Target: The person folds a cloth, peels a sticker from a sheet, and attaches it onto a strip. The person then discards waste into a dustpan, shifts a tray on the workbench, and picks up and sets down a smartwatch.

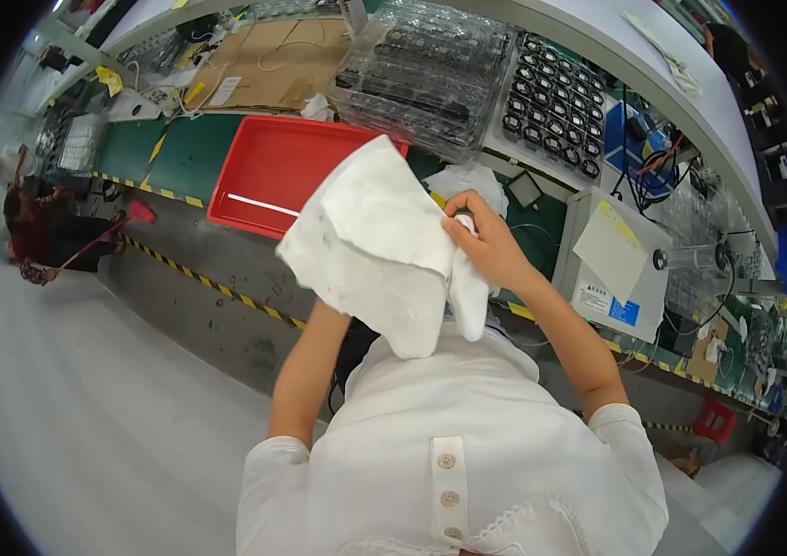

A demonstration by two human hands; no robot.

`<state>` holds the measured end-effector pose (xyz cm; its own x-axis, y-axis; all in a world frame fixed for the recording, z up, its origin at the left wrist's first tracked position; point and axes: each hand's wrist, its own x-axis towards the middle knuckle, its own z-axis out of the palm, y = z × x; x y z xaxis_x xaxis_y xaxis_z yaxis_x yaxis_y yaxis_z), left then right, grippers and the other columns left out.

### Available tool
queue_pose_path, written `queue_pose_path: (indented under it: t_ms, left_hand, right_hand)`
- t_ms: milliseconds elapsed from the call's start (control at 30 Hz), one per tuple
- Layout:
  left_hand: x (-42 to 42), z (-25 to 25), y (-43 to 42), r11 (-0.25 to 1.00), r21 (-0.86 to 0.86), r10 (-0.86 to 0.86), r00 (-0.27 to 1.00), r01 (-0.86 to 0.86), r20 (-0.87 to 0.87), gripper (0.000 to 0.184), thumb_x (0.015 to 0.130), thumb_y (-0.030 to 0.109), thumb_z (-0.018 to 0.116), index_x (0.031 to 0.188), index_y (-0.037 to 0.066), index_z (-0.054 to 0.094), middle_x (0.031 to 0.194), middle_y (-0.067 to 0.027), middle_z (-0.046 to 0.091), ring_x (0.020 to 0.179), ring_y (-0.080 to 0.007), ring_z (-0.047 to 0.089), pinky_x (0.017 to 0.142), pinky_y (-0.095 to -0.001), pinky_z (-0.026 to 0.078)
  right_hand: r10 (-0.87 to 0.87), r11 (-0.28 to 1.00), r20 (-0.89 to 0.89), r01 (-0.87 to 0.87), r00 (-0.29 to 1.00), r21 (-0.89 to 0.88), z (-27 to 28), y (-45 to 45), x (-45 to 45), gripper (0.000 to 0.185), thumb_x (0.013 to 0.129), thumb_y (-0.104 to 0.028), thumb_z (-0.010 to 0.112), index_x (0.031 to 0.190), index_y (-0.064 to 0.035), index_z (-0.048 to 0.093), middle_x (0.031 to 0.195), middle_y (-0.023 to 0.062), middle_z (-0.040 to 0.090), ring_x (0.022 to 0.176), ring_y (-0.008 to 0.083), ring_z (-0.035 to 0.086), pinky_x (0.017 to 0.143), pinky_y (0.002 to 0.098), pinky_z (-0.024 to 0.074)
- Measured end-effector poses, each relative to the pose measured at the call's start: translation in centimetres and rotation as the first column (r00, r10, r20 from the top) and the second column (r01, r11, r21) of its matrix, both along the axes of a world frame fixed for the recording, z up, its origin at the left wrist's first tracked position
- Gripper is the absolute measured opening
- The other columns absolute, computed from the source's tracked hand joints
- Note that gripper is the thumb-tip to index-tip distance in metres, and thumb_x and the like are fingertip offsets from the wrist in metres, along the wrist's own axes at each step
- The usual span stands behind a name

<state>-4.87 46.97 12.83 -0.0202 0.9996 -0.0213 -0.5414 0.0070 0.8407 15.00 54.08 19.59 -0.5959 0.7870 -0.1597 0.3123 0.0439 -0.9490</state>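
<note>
A white cloth (379, 232) hangs spread out and creased in front of my body, with a few small dark marks on its left part. My right hand (486, 236) pinches its right edge between thumb and fingers, and a narrow fold droops below that grip. My left forearm reaches up behind the cloth, which hides the left hand and its fingers. Behind the cloth, on the bench, sits a red tray (259, 157) with a thin white strip (264, 205) in it. Another crumpled white cloth (472, 183) lies just beyond my right hand.
Stacked clear plastic trays (421, 79) stand at the back, beside a tray of round black parts (551, 107). A light grey box (611, 264) with a yellowish sheet occupies the right. Cardboard (273, 60) lies back left. At far left, a person (41, 222) holds a long-handled red dustpan (140, 212).
</note>
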Motion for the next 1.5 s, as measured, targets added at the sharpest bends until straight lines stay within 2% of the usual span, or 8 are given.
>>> queue_pose_path:
  t_ms: [133, 233, 400, 567, 967, 1267, 1367, 1500]
  left_hand:
    - [4.6, 5.7, 3.3, 0.883, 0.244, 0.241, 0.059, 0.401, -0.969, 0.032, 0.078, 0.024, 0.048, 0.106, 0.010, 0.044, 0.106, -0.0099, 0.046, 0.097, -0.0239, 0.047, 0.081, -0.0345, 0.040]
    - [6.3, 5.5, 5.5, 0.678, 0.600, 0.677, -0.043, 0.425, -0.735, 0.010, 0.065, 0.015, 0.054, 0.072, 0.010, 0.052, 0.073, -0.0067, 0.049, 0.072, -0.0250, 0.052, 0.062, -0.0357, 0.041]
    - [6.1, 6.4, 4.1, 0.824, 0.465, 0.481, 0.032, 0.323, -0.876, 0.025, 0.068, 0.020, 0.056, 0.092, 0.011, 0.059, 0.092, -0.0059, 0.058, 0.093, -0.0245, 0.051, 0.082, -0.0363, 0.038]
    - [7.2, 1.1, 2.5, 0.989, 0.061, -0.101, 0.906, 0.138, -0.412, 0.036, 0.084, 0.015, 0.042, 0.119, 0.004, 0.038, 0.114, -0.0101, 0.047, 0.106, -0.0235, 0.045, 0.093, -0.0327, 0.034]
    - [5.8, 3.5, 1.7, 0.804, 0.260, 0.457, -0.275, 0.535, -0.846, 0.028, 0.073, 0.018, 0.052, 0.097, 0.003, 0.053, 0.095, -0.0146, 0.053, 0.092, -0.0332, 0.048, 0.082, -0.0410, 0.037]
    - [-1.0, -2.3, -1.6, 0.939, 0.171, 0.107, 0.217, 0.299, -0.970, 0.048, 0.086, 0.036, 0.040, 0.126, 0.008, 0.036, 0.128, -0.0088, 0.040, 0.118, -0.0257, 0.037, 0.099, -0.0392, 0.027]
    - [-2.4, -1.8, -2.0, 0.984, -0.115, -0.178, 0.836, 0.139, -0.519, 0.054, 0.088, 0.044, 0.029, 0.130, 0.008, 0.030, 0.134, -0.0075, 0.031, 0.123, -0.0252, 0.029, 0.102, -0.0392, 0.023]
    - [-2.8, -0.9, -1.1, 0.935, -0.154, -0.310, 0.947, 0.319, 0.081, 0.060, 0.088, 0.049, 0.029, 0.132, 0.008, 0.026, 0.137, -0.0087, 0.027, 0.126, -0.0262, 0.025, 0.104, -0.0408, 0.020]
  right_hand:
    - [-0.228, 0.876, 0.214, 0.104, 0.950, 0.471, -4.5, -0.4, 1.2, 0.023, 0.077, -0.007, 0.050, 0.100, -0.0037, 0.046, 0.087, 0.0133, 0.050, 0.077, 0.0291, 0.052, 0.064, 0.0318, 0.0412]
    - [-0.305, 0.822, 0.123, 0.196, 0.944, 0.535, -3.4, -1.9, 2.0, 0.029, 0.073, -0.002, 0.049, 0.102, -0.0033, 0.046, 0.090, 0.0180, 0.048, 0.079, 0.0381, 0.050, 0.064, 0.0363, 0.0424]
    - [-0.277, 0.784, 0.066, 0.186, 0.959, 0.593, -1.6, -3.8, 1.4, 0.027, 0.076, -0.018, 0.057, 0.100, -0.0071, 0.047, 0.092, 0.0123, 0.049, 0.069, 0.0327, 0.054, 0.052, 0.0381, 0.0442]
    - [-0.305, 0.809, 0.202, 0.141, 0.931, 0.571, -2.9, -3.9, 0.1, 0.037, 0.077, -0.031, 0.057, 0.101, -0.0067, 0.045, 0.092, 0.0115, 0.048, 0.066, 0.0327, 0.055, 0.052, 0.0397, 0.0445]
    - [-0.442, 0.893, -0.126, 0.449, 0.888, 0.031, -4.9, -3.4, 2.0, 0.011, 0.081, -0.013, 0.049, 0.081, -0.0033, 0.044, 0.061, 0.0043, 0.044, 0.056, 0.0107, 0.046, 0.051, 0.0271, 0.0371]
    - [-0.702, 0.611, -0.299, 0.331, 0.647, -0.719, -2.4, -3.1, 3.9, 0.007, 0.077, -0.012, 0.048, 0.079, -0.0076, 0.053, 0.072, -0.0019, 0.050, 0.066, 0.0070, 0.048, 0.060, 0.0239, 0.0411]
    - [-0.650, 0.646, -0.400, 0.192, 0.646, -0.739, -2.3, -3.5, 3.6, 0.014, 0.077, -0.012, 0.048, 0.087, -0.0052, 0.056, 0.079, 0.0000, 0.055, 0.070, 0.0081, 0.052, 0.063, 0.0250, 0.0429]
    - [-0.655, 0.591, -0.343, 0.174, 0.673, -0.788, -2.0, -4.6, 3.5, 0.020, 0.078, -0.010, 0.047, 0.094, -0.0034, 0.056, 0.086, 0.0021, 0.057, 0.076, 0.0095, 0.055, 0.069, 0.0251, 0.0434]
